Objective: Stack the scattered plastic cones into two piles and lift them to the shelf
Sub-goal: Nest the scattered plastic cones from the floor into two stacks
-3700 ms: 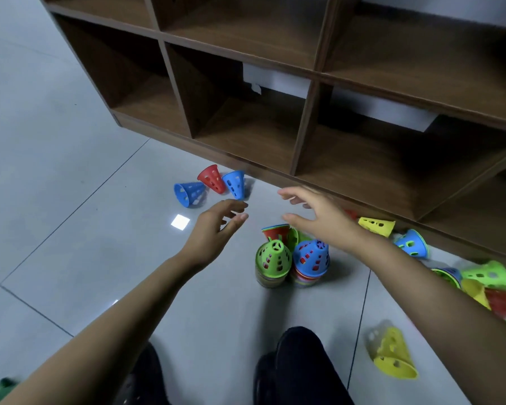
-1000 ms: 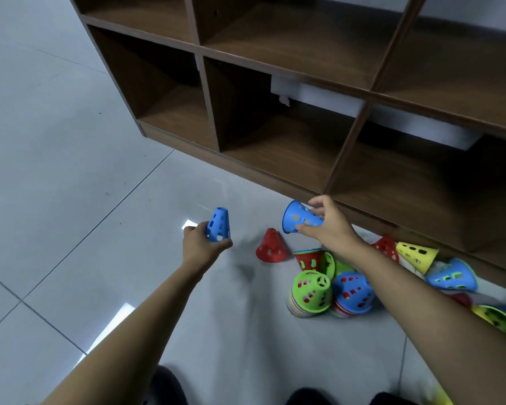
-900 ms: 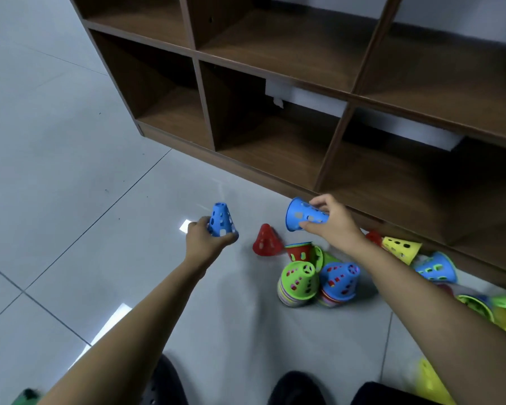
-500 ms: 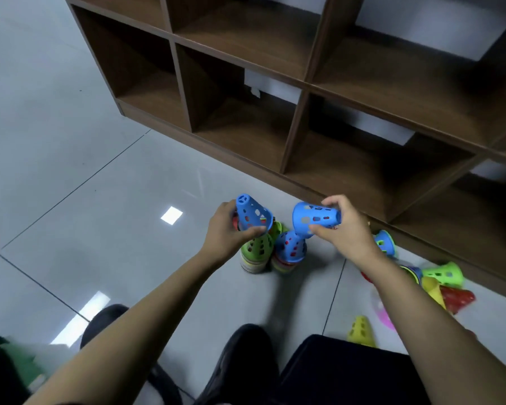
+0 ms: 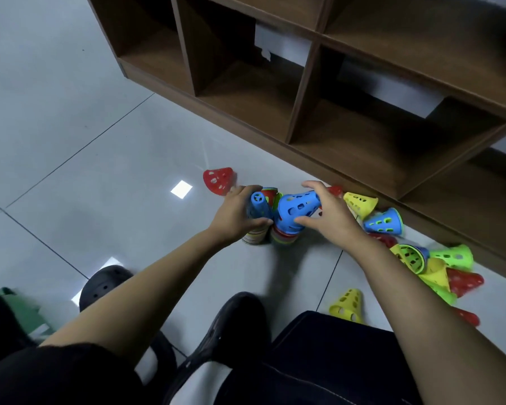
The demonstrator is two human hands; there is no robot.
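Both hands have lowered onto the piles point(image 5: 284, 237); left hand point(image 5: 235, 213) grips an upright blue cone point(image 5: 257, 203), right hand point(image 5: 332, 216) a tilted blue cone point(image 5: 297, 206); red cone point(image 5: 219, 181) lies left of them.

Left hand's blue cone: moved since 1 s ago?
Yes. The blue cone in the left hand went right: it was well left of the piles, and now it sits on top of the left pile.
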